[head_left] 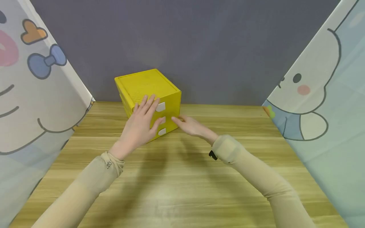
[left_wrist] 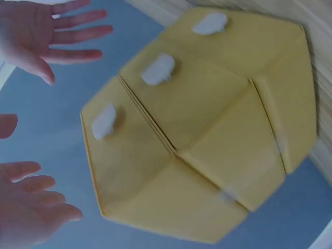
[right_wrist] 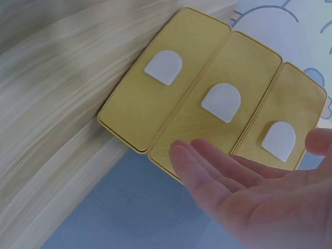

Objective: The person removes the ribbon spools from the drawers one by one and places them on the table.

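A yellow three-drawer box (head_left: 148, 83) stands at an angle on the wooden table, with white rounded tabs on its drawer fronts. My left hand (head_left: 137, 125) is before its front left corner, fingers extended and overlapping the top front edge in the head view. To the right of the drawer fronts, my right hand (head_left: 191, 125) has its thumb and fingers spread apart, holding nothing. In the right wrist view, the fingers overlap the middle drawer, near its white tab (right_wrist: 222, 102). All the drawers (right_wrist: 166, 78) look closed.
Behind the box rises a grey-blue wall (head_left: 216, 53). Cartoon-printed panels flank the table, one on the left (head_left: 34, 104) and one on the right (head_left: 322, 76). The wood-grain table (head_left: 182, 190) stretches forward beneath both arms.
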`<state>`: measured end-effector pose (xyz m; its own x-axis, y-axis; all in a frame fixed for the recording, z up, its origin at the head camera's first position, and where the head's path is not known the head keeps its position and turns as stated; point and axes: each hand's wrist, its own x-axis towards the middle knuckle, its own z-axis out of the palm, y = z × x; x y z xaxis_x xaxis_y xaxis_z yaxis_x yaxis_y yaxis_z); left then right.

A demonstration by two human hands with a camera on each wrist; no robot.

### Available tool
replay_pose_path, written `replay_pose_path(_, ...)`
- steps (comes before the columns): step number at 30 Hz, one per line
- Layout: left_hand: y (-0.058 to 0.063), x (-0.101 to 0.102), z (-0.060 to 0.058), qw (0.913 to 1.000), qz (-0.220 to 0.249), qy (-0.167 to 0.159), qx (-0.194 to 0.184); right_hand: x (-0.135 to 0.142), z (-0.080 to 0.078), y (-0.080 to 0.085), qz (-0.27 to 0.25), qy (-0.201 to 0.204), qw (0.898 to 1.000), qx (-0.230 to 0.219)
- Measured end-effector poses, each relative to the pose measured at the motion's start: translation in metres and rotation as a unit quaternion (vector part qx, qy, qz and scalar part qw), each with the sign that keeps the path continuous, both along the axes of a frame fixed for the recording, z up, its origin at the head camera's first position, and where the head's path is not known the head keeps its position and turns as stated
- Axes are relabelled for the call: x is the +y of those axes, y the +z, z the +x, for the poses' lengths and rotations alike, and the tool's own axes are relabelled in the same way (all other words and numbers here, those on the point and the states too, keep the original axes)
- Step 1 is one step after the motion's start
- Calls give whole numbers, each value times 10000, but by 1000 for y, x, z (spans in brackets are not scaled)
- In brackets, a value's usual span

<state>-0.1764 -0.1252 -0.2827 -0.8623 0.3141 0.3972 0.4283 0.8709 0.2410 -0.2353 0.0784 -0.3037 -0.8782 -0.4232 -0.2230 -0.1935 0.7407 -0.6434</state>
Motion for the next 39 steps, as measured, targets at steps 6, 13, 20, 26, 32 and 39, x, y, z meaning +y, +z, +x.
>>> replay_pose_path(6,2,-24,-7,9996,-184,192,44,-6,-4,4,-281,-85,9993,-232)
replay_pose_path(13,0,-46,-15,9995,-246,219,-6,-10,-14,7,-888,-196,9932,-727)
replay_pose_path(20,-2,-59,-25,9994,-271,89,-186,-17,-23,10,-1183,-439,9855,-1135)
replay_pose_path(26,-9,-69,-31,9990,-293,-219,-245,-25,-26,9,-1264,-432,9834,-1232)
replay_pose_path(32,-14,-76,-34,9986,-237,-396,-274,-29,-28,9,-1298,-437,9815,-1340)
replay_pose_path(39,-12,-83,-38,9970,-89,-668,-387,-32,-32,11,-1419,-381,9784,-1454)
